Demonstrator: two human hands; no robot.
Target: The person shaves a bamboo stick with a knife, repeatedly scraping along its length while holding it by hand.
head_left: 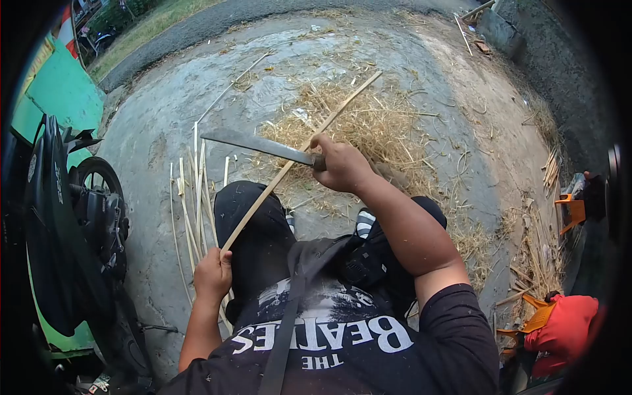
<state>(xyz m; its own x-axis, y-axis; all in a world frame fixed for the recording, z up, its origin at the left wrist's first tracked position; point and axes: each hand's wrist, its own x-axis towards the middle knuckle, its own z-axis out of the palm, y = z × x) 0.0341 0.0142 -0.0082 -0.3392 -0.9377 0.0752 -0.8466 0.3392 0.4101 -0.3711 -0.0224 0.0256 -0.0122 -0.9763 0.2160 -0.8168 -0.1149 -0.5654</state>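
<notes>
My left hand (212, 275) is closed around the lower end of a long, pale bamboo strip (263, 195), by my left knee. The strip slants up and away to the right, its far end over a heap of shavings. In my right hand (342, 163) is the handle of a machete (257, 142), its long blade pointing left. The blade crosses the strip near its middle, close to my right fingers. Whether the edge bites into the strip, I cannot tell.
Curly shavings (375, 128) lie heaped on the concrete ground ahead. Several thin bamboo strips (195, 191) rest beside my left leg. A black motorcycle (72, 224) stands at the left. To the right are more sticks (552, 168), an orange plastic object (571, 212) and red cloth (565, 332).
</notes>
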